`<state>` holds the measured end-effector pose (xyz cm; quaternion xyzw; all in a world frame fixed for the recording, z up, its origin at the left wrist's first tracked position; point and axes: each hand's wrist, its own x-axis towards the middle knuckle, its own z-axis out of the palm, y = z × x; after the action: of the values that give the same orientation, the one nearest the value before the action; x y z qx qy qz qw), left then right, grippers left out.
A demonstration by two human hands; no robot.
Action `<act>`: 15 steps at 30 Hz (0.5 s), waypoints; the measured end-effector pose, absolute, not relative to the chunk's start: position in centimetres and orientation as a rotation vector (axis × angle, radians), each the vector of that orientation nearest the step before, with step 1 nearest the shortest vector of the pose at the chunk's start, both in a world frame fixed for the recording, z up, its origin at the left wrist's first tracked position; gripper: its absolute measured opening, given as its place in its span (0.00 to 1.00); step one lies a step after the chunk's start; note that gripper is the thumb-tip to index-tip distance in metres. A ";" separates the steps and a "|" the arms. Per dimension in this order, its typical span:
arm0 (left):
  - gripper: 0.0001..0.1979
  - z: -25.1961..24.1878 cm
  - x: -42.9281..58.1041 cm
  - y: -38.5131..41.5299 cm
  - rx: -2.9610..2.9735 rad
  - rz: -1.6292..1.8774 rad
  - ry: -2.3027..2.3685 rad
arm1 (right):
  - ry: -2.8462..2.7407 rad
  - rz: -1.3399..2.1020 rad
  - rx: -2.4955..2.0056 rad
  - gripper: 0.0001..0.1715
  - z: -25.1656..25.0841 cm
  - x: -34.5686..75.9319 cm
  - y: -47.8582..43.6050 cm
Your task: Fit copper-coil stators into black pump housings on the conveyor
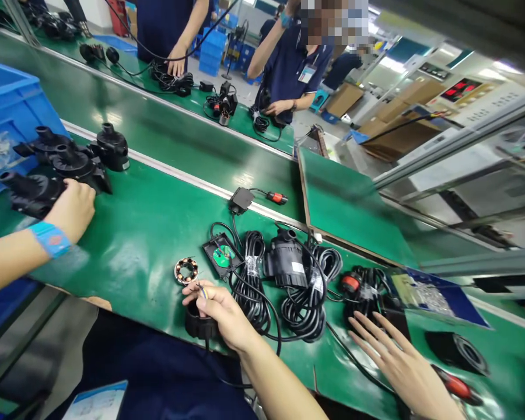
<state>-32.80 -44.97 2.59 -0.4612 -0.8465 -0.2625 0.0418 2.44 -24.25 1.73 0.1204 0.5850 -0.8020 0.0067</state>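
Note:
At the left, my left hand [76, 207], with a blue wristband, is closed over the side of a black pump [30, 192]; its fingertips are partly hidden. Several similar pumps [111, 149] stand close by. In the lower middle, my right hand [225, 312] pinches thin coloured wires [202, 290]. Below its fingers sits a round black housing [198, 328] with a cable at its base. A copper-wound stator ring [186, 270] lies just beyond the fingertips. Further right is an open black box [222, 255] with a green circuit board.
Coiled black cables [254, 280] and a larger black pump [287, 259] lie right of my right hand. A co-worker's hand [394, 361] is spread at the right. A blue crate [17, 111] stands at the far left. Two people stand across the green bench [144, 233].

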 end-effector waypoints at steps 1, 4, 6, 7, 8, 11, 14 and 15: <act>0.24 4.0 -31.6 -45.1 -1.509 -0.680 -2.589 | 1.891 -2.483 0.339 0.27 1.8 2.5 -24.1; 0.22 7.1 -27.4 -45.3 -1.466 -0.302 -2.560 | 2.059 -2.407 0.189 0.23 2.6 2.8 -23.7; 0.26 7.6 -24.4 -44.8 -1.259 -0.370 -2.519 | 2.124 -2.405 0.094 0.22 3.6 3.1 -23.5; 0.28 7.4 -23.0 -44.3 -1.163 -0.512 -2.492 | 2.143 -2.415 0.047 0.21 4.2 3.3 -23.5; 0.29 7.0 -21.6 -43.8 -1.091 -0.689 -2.466 | 2.161 -2.419 -0.005 0.19 4.9 3.5 -23.5; 0.32 5.2 -17.7 -41.6 -1.029 -1.212 -2.373 | 2.223 -2.416 -0.138 0.16 7.4 4.1 -23.4; 0.33 3.6 -14.6 -39.5 -1.074 -1.606 -2.380 | 2.287 -2.423 -0.209 0.16 9.7 4.4 -23.2; 0.33 3.3 -13.8 -38.9 -1.085 -1.700 -2.385 | 2.300 -2.434 -0.231 0.16 10.3 4.3 -23.2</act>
<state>-13.79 -38.90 3.32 -0.3475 -0.7635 -0.5443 0.0089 4.29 -23.23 10.34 -0.0686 0.6813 -0.7209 -0.1073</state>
